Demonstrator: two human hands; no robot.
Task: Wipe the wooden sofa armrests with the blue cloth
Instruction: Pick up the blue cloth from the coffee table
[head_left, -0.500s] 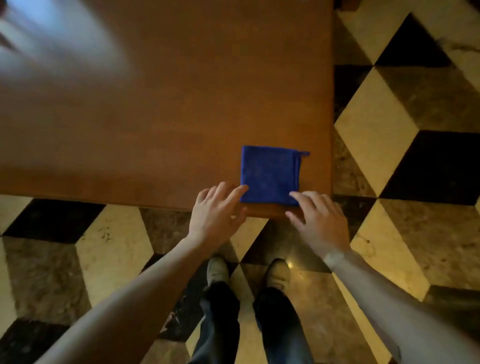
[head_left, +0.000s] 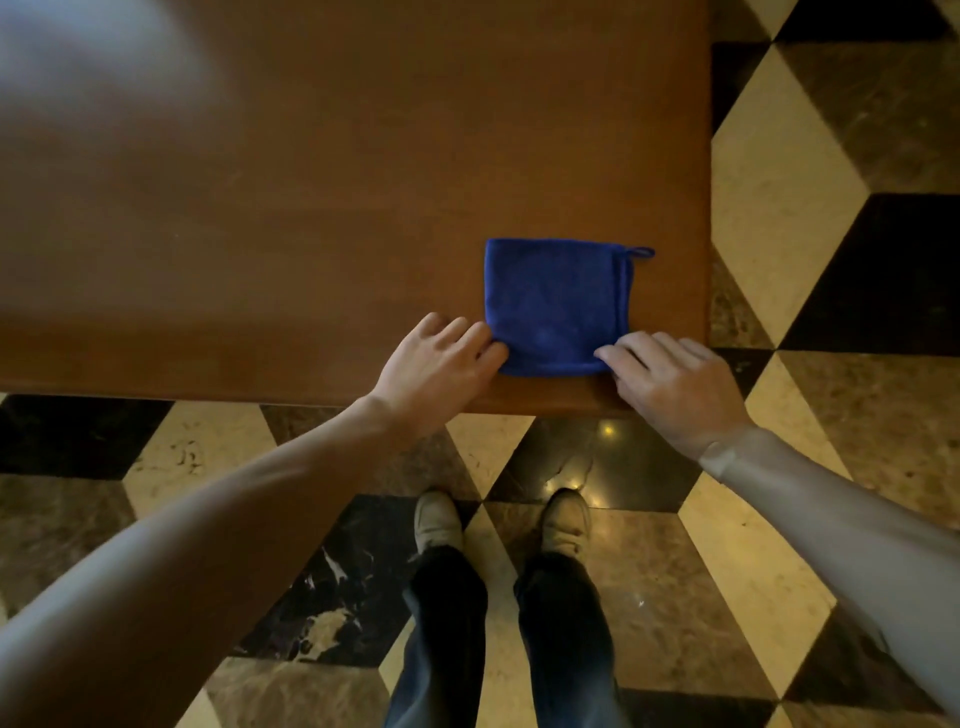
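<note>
Polished marble floor (head_left: 779, 171) in a cube pattern of cream, brown and black runs under a broad wooden table (head_left: 311, 208), and a person stands at its near edge with both arms out. On the tabletop, close to the near right corner, lies the blue cloth (head_left: 556, 304), folded into a neat square with a small hanging loop (head_left: 641, 252) poking out at its far right corner.

The left hand (head_left: 436, 366) rests at the cloth's near left corner, fingers loosely curled together with the tips touching the fold. The right hand (head_left: 670, 382) sits at the near right corner, forefinger and thumb closing on the edge in what looks like a pinch; I cannot tell whether it has real purchase.

To my eye the cloth is light, soft microfibre: it will flop open once lifted unless the layers are gripped together. Taking hold along the near folded edge, or scooping a palm under the whole square, should keep it tidy. On that glossy wood it will probably slide easily.

Nothing else sits on the table near it, so nothing blocks the lift. No sofa or armrest is in view; the person's shoes (head_left: 439, 519) and dark trousers show below.
</note>
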